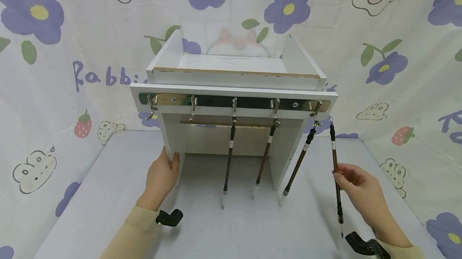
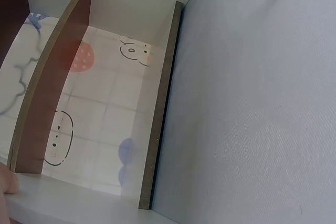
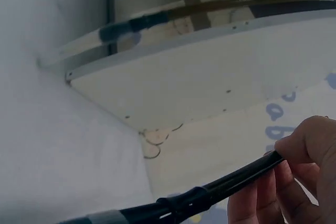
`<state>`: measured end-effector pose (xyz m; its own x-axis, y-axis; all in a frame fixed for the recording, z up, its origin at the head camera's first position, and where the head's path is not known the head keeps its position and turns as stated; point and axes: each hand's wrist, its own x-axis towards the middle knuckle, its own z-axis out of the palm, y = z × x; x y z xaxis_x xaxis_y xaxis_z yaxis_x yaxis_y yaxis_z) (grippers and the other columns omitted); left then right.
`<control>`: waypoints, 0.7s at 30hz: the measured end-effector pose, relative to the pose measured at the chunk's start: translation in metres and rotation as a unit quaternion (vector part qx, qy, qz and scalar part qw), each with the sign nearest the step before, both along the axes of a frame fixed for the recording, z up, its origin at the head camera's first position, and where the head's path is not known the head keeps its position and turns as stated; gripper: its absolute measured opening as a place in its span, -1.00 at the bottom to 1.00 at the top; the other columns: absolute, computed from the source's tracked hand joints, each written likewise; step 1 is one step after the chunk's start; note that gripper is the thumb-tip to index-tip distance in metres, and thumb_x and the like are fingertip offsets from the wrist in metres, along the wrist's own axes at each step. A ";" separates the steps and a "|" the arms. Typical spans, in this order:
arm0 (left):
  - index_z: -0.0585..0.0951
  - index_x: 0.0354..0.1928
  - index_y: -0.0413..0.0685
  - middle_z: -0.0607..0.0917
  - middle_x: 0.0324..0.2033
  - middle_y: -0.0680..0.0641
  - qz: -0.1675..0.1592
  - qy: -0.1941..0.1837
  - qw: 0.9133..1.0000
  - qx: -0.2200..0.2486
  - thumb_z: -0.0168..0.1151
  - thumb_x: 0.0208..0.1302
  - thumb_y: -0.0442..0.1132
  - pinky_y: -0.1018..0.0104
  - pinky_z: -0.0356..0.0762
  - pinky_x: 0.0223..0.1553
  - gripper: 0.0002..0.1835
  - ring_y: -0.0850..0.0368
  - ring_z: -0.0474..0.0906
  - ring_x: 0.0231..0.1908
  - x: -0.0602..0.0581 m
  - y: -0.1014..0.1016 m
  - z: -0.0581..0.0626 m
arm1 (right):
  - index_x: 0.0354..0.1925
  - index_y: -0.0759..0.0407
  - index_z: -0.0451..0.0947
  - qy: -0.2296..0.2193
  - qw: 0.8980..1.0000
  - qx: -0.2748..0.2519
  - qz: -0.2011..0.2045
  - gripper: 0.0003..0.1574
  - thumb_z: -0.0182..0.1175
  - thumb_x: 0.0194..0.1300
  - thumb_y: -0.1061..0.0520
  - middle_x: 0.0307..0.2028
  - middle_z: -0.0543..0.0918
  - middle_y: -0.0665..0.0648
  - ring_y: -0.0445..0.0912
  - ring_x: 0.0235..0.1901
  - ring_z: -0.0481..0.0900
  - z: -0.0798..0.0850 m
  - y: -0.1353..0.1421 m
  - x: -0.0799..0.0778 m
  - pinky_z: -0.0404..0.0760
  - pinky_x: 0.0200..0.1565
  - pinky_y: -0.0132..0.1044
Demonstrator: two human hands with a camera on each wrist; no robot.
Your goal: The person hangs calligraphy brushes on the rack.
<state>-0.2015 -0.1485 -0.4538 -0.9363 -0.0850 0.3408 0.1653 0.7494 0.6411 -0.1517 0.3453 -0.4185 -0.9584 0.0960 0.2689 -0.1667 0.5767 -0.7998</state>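
A white wooden rack [image 1: 234, 79] stands with a metal hook strip [image 1: 213, 101] across its front. My left hand [image 1: 160, 177] grips the rack's left side panel, thumb on the front edge. In the left wrist view only a fingertip [image 2: 7, 182] shows beside the panel. My right hand [image 1: 362, 191] pinches a dark writing brush [image 1: 335, 158] around mid-handle. That brush points tip down, its loop just right of the last hook and apart from it. Hanging from the third, fourth and fifth hooks are a brush [image 1: 229, 154], another brush [image 1: 266, 150] and a third brush [image 1: 301, 158].
The two leftmost hooks [image 1: 151, 104] carry no brush. White cloth [image 1: 216, 231] covers the table beneath the rack. Behind it hangs a patterned curtain [image 1: 108, 42] with purple flowers. A black wrist camera [image 1: 364, 247] sits near my right wrist.
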 end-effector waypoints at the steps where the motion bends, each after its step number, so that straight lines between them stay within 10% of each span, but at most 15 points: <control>1: 0.34 0.22 -0.23 0.64 -0.12 -0.42 0.001 0.000 1.000 0.000 -0.02 0.48 -0.13 -0.18 0.54 -0.34 -0.59 -0.32 0.65 -0.26 0.000 0.000 0.000 | 0.06 0.29 0.52 0.005 1.000 -0.012 0.004 -0.61 0.22 0.37 0.08 -0.23 0.67 0.01 -0.21 -0.30 0.60 0.002 -0.001 0.000 0.59 -0.32 -0.42; 21: 0.34 0.23 -0.20 0.63 -0.08 -0.43 0.001 0.006 1.000 0.002 -0.03 0.48 -0.11 -0.20 0.54 -0.29 -0.59 -0.34 0.64 -0.22 -0.001 -0.001 -0.002 | 0.07 0.44 0.45 0.153 0.970 -0.185 0.035 -0.63 0.12 0.28 0.49 -0.26 0.66 0.19 -0.12 -0.38 0.65 0.038 -0.031 0.017 0.61 -0.34 -0.43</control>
<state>-0.2026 -0.1499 -0.4554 -0.9319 -0.0873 0.3521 0.1723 0.7476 0.6414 -0.1347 0.3144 -0.3809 -0.8470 0.1776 0.5011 -0.4571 0.2378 -0.8570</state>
